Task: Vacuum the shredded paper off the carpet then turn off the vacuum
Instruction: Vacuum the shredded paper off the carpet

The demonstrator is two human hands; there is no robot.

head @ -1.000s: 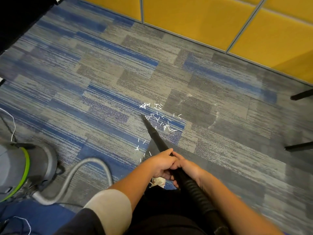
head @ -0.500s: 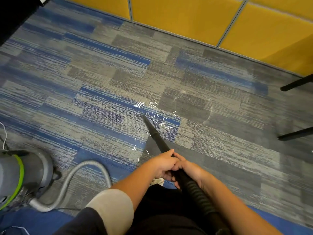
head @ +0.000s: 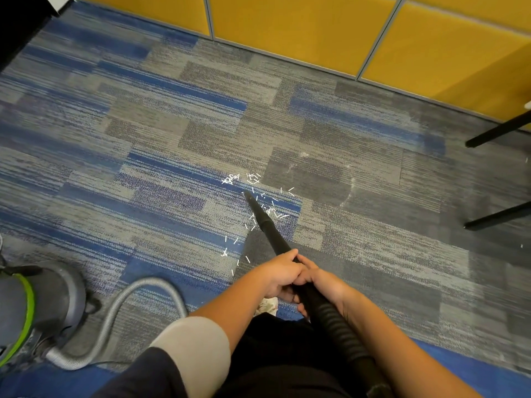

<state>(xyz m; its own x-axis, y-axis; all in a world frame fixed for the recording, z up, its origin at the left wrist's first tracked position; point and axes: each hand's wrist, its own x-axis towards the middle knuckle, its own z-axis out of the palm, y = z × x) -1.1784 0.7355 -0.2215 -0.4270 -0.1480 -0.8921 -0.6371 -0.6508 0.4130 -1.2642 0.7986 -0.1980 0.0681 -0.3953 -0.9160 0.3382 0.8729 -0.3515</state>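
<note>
Head view, both hands clamped on black wand, tip up-left into shredded paper

Open carpet; chair legs rightward.

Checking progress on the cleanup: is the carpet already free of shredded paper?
No, white shredded paper still lies scattered on the carpet around the tip of the black nozzle.

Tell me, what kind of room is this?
Probably an office: patterned blue-and-grey carpet tiles, yellow partition panels along the far edge, and black furniture legs at the right.
</note>
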